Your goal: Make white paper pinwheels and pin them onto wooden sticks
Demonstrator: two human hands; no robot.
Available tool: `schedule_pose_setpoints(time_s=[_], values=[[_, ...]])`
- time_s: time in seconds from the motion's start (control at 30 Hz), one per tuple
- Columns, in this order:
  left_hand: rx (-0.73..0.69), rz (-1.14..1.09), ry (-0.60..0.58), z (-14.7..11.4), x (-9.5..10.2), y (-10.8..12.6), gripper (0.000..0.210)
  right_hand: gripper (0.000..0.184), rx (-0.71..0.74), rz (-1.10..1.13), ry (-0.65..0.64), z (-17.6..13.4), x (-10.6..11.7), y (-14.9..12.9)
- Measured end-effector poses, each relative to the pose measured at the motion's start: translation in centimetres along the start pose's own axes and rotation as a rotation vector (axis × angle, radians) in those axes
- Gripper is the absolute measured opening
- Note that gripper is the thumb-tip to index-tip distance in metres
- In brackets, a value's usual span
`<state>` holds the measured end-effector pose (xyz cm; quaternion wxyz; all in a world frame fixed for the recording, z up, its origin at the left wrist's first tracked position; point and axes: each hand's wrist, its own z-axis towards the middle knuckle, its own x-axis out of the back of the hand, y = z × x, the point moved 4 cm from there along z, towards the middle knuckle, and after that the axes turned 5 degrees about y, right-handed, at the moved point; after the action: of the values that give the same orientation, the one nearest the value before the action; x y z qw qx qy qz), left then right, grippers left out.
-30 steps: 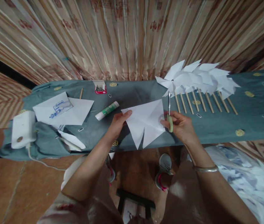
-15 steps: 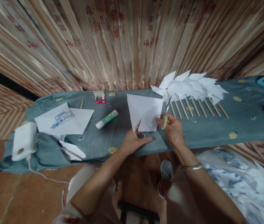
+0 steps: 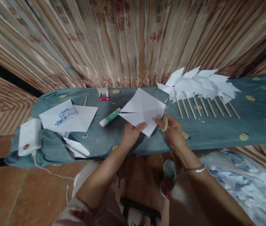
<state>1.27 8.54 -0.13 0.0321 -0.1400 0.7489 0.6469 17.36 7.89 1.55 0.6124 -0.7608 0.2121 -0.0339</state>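
A white square of paper (image 3: 144, 105), turned corner-up, is pinched at its lower edge by my left hand (image 3: 132, 134), thumb on top. A slit runs inward from the paper's left corner. Green-handled scissors (image 3: 164, 124) are held in my right hand (image 3: 174, 131), blades pointing up and away along the paper's right corner. The thumb of that hand also rests against the sheet. Whether the blades are cutting into the corner I cannot tell. To the right lies an overlapping row of white paper pinwheels (image 3: 196, 83) on wooden sticks (image 3: 190, 108).
Left of the paper are a glue stick (image 3: 110, 117) and a red box of small metal pieces (image 3: 104, 95). Farther left lie loose white sheets (image 3: 87, 117), some with blue drawing, and a white corded device (image 3: 30, 136). A plastic bag of paper scraps (image 3: 246, 185) stands at lower right.
The paper has been turned, so its slit now points left instead of down. My left hand has shifted its grip along the lower edge. The scissors stay in my right hand.
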Motion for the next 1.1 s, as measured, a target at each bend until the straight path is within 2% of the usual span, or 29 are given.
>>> schedule_pose_setpoints(time_s=[0.17,0.33,0.47,0.63,0.73,0.93,1.1], values=[[0.040,-0.129,0.099,0.7,1.1,1.2,0.034,0.044,0.014,-0.129,-0.236,-1.5,0.0,0.3],[-0.018,-0.208,0.206,2.1,2.4,2.4,0.035,0.054,-0.083,-0.187,-0.429,-3.7,-0.4,1.0],[-0.044,-0.208,0.227,2.4,2.6,2.5,0.032,0.055,-0.145,-0.239,-0.571,-5.1,-0.8,1.8],[-0.055,-0.171,0.200,2.4,2.2,2.1,0.021,0.053,-0.218,-0.297,-0.603,-5.6,-1.2,2.3],[-0.032,-0.168,0.183,2.2,1.9,1.8,0.022,0.052,-0.250,-0.317,-0.606,-5.5,-1.3,2.4],[-0.013,-0.186,0.172,1.8,1.6,1.8,0.026,0.051,-0.219,-0.342,-0.639,-5.4,-1.4,2.4],[0.006,-0.185,0.155,1.5,1.5,1.7,0.024,0.052,-0.221,-0.307,-0.615,-5.4,-1.4,2.3]])
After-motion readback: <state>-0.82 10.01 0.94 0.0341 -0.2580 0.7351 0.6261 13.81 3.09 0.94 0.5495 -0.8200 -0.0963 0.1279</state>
